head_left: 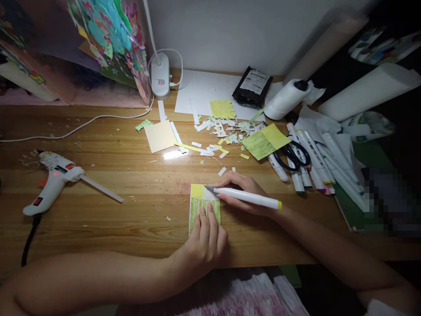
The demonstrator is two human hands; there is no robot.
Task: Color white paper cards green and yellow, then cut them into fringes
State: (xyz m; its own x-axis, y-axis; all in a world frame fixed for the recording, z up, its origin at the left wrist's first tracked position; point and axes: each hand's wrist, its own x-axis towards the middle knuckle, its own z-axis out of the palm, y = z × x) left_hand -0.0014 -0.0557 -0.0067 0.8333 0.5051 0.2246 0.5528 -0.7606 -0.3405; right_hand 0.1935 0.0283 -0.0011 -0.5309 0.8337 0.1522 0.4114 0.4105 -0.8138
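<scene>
My right hand [245,192] is closed around a white marker [248,197] with a yellow end. The marker's tip touches the top of a small paper card [196,204], whose upper part is striped yellow, with a white patch at the upper right, and whose lower part is striped green. Flat on the card's lower half rest the fingers of my left hand [206,235], stretched out and pressing it to the table. Beyond my right hand lies a folded green and yellow paper [267,141].
A glue gun [52,182] lies at the left. Paper scraps [219,127], a cream square [160,136] and a black packet [252,86] are farther back. Black-handled scissors [296,154] and several markers [312,160] lie at the right. A white lamp base [160,77] stands by the wall.
</scene>
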